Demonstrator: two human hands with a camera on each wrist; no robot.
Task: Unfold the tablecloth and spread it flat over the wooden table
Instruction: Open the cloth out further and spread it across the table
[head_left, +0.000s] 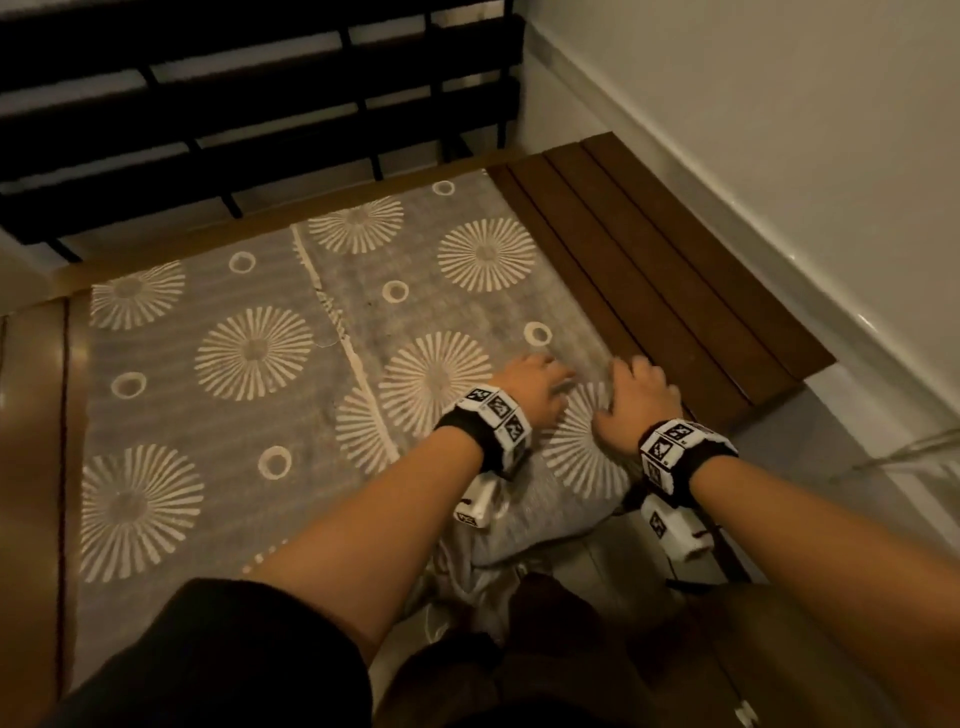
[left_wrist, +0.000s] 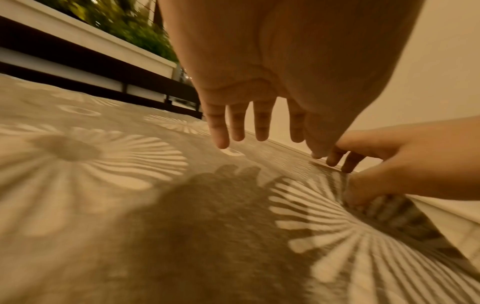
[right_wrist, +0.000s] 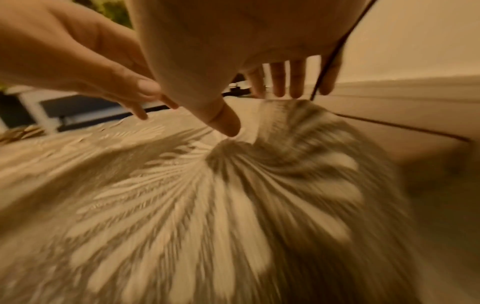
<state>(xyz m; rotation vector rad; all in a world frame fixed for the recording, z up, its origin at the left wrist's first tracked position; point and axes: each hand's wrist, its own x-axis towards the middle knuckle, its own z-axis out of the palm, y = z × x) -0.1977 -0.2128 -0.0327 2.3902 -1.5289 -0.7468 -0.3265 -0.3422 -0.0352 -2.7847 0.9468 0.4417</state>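
Two hands (head_left: 587, 387) on one tablecloth (head_left: 234, 364); one table (head_left: 649, 270).

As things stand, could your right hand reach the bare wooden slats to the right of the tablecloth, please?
Probably yes. The right hand grips the tablecloth at its right edge, right beside the bare slats of the wooden table, and nothing lies between them. It would only need to let go of the cloth first.

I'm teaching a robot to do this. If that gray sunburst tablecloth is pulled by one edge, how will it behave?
Probably floppy: the tablecloth bunches under the right hand and droops off the near edge. Likely light and thin. It may slide on the smooth wooden table, so the left hand pinning it helps.
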